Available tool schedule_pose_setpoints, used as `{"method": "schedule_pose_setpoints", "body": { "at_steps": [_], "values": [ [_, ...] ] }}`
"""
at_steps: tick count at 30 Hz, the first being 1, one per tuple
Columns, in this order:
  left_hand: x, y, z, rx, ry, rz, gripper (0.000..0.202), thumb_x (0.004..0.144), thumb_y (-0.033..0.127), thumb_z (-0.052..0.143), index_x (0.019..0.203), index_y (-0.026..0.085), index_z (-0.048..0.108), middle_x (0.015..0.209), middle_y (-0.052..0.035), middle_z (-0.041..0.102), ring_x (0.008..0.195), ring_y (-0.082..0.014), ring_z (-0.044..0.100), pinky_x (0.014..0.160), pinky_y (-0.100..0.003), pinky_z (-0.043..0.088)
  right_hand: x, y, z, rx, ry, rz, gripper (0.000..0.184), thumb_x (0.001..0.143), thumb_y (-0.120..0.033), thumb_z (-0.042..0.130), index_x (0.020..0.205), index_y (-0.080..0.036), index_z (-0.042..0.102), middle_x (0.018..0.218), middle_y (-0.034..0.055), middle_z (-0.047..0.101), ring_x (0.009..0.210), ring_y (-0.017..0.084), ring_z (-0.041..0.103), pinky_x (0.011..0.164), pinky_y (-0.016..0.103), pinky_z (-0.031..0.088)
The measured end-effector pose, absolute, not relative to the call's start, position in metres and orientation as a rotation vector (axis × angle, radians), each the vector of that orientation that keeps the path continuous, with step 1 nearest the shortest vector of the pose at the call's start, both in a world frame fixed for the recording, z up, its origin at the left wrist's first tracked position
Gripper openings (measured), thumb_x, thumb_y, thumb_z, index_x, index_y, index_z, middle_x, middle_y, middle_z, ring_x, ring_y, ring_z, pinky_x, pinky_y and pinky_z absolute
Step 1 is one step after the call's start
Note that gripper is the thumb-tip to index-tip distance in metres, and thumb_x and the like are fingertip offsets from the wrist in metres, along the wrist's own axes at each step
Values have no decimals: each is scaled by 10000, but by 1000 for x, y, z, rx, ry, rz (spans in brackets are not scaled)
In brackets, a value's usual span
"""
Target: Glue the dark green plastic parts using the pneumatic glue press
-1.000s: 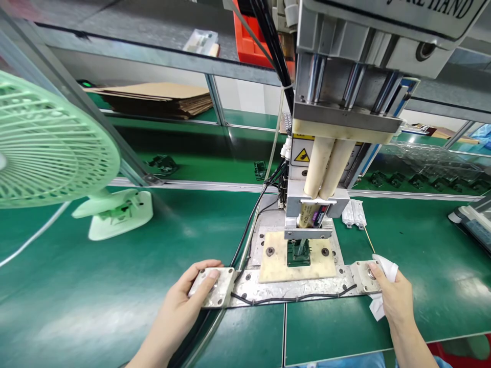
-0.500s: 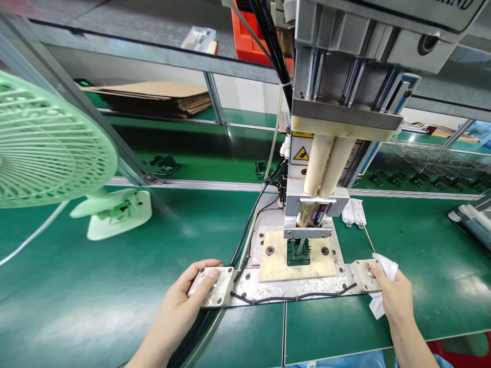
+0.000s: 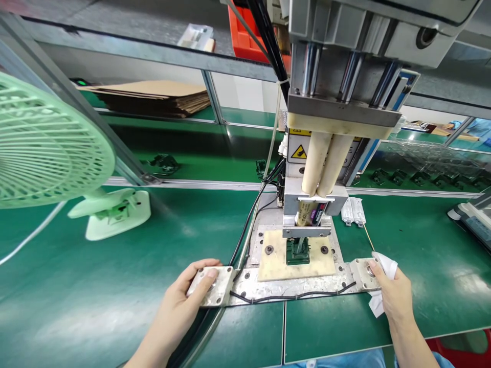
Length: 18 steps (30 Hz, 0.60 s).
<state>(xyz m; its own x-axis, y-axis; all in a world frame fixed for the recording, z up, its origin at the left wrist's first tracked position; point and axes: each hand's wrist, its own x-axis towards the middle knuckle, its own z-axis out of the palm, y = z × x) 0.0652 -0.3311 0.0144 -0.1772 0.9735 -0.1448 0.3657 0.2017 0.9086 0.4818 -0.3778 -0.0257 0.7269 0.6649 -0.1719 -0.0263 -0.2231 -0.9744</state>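
My left hand [image 3: 180, 296] wraps around the left metal button block [image 3: 218, 293] of the press, thumb on its top. My right hand [image 3: 395, 294] grips a crumpled white wipe [image 3: 387, 266], its thumb resting on the button of the right metal block [image 3: 360, 273]. A thin stick [image 3: 369, 236] points up from beside that hand; its lower end is hidden. Between the hands, a green circuit board [image 3: 297, 257] sits in the cream fixture plate [image 3: 268, 268]. Above it, a two-barrel adhesive cartridge [image 3: 310, 212] stands in the holder, two cream plungers [image 3: 326, 163] in it, its nozzle down at the board.
A green fan [image 3: 49, 143] stands at the left. Two white cartridges [image 3: 353, 210] lie right of the press. Black cables [image 3: 249, 225] run along the press's left side. Behind are cardboard sheets [image 3: 153, 94], a red bin [image 3: 247, 38] and several dark parts [image 3: 420, 178].
The camera view has shifted slightly. Both hands keep their places on the blocks, and the press and board look unchanged.
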Motion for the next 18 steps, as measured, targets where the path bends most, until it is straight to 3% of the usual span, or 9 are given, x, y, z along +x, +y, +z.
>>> {"method": "schedule_pose_setpoints", "body": {
  "at_steps": [14, 18],
  "values": [
    [67, -329, 12, 1291, 1705, 993, 543, 708, 680, 642, 991, 217, 669, 939, -41, 723, 736, -205, 635, 594, -230, 513, 483, -379, -26, -1720, -537, 672, 703, 549, -589, 850, 1075, -139, 724, 945, 77, 738, 908, 279, 671, 727, 304, 538],
    [68, -332, 21, 1408, 1811, 910, 585, 727, 703, 561, 1015, 205, 666, 1000, -74, 720, 801, -252, 663, 660, -298, 547, 481, -379, -22, -1711, -529, 665, 706, 549, -589, 852, 1073, -134, 724, 925, 80, 738, 866, 273, 678, 708, 304, 546]
  ]
}}
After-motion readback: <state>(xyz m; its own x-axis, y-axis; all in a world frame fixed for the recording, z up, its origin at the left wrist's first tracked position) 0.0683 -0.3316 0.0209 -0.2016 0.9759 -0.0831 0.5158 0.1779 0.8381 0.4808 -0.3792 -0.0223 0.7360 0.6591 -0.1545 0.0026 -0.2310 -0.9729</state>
